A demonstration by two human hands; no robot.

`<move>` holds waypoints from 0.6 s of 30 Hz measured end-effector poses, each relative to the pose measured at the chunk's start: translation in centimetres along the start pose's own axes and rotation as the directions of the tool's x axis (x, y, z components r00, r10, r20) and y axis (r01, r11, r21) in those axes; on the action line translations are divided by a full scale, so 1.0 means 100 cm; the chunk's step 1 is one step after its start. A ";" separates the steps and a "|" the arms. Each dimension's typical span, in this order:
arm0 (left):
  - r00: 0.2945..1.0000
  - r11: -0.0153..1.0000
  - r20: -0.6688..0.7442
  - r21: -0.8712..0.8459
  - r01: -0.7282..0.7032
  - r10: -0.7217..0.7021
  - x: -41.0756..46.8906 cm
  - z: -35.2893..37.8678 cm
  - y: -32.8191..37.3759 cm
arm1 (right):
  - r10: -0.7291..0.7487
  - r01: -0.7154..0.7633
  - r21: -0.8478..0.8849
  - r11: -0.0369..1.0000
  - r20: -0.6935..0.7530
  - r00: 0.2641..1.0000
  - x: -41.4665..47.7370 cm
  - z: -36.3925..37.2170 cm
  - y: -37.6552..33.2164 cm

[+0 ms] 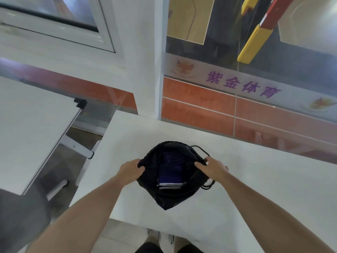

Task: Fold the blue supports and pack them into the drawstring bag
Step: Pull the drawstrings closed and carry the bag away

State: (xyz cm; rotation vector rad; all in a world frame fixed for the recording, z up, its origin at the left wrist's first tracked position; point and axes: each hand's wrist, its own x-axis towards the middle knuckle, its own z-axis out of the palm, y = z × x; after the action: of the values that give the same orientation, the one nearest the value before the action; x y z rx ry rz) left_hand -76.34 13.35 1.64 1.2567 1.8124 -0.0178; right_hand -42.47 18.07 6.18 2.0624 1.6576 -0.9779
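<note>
Holding a black drawstring bag point(165, 194) open on a white table point(246, 179), supports inside.

Largest first: the table, its near edge cut off by the frame, carries the bag at its middle. The left hand point(130, 171) and right hand point(212, 168) each pinch the bag's rim on their own side, fingers closed on the fabric, spreading the mouth. Folded blue supports point(170, 172) lie inside, partly hidden by the dark rim; how many cannot be told. Black cords point(206, 186) trail beside the right hand.

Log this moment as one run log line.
stage: packing | blue supports: inside drawstring bag | left hand, right hand: gripping bag mouth | bag: open
</note>
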 end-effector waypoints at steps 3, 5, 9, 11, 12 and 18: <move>1.000 0.998 0.022 -0.061 -0.005 0.007 -0.007 -0.006 0.001 | -0.002 0.001 0.026 1.000 0.068 0.998 0.000 -0.007 -0.001; 1.000 0.994 0.019 -0.107 -0.018 0.020 -0.016 -0.011 0.010 | -0.014 0.008 0.067 0.998 0.086 0.996 -0.004 -0.012 -0.004; 0.995 0.989 0.028 -0.119 -0.090 0.094 -0.035 -0.014 0.031 | -0.052 0.049 0.087 0.995 0.034 0.998 -0.024 -0.016 -0.019; 0.989 0.986 0.014 -0.082 -0.143 0.145 -0.042 -0.015 0.041 | -0.096 0.094 0.107 0.990 0.007 0.995 -0.035 -0.014 -0.028; 0.985 0.983 0.012 -0.072 -0.171 0.172 -0.047 -0.016 0.047 | -0.119 0.117 0.128 0.985 0.012 0.993 -0.041 -0.012 -0.032; 0.966 0.970 0.087 -0.018 -0.243 0.243 -0.058 -0.026 0.062 | -0.185 0.144 0.313 0.939 0.108 0.977 -0.061 -0.014 -0.037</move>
State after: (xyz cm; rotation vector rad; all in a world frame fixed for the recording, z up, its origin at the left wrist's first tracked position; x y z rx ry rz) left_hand -72.94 13.25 9.84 1.4431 1.5711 0.0686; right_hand -46.11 15.53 11.98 2.0066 1.7191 -1.4785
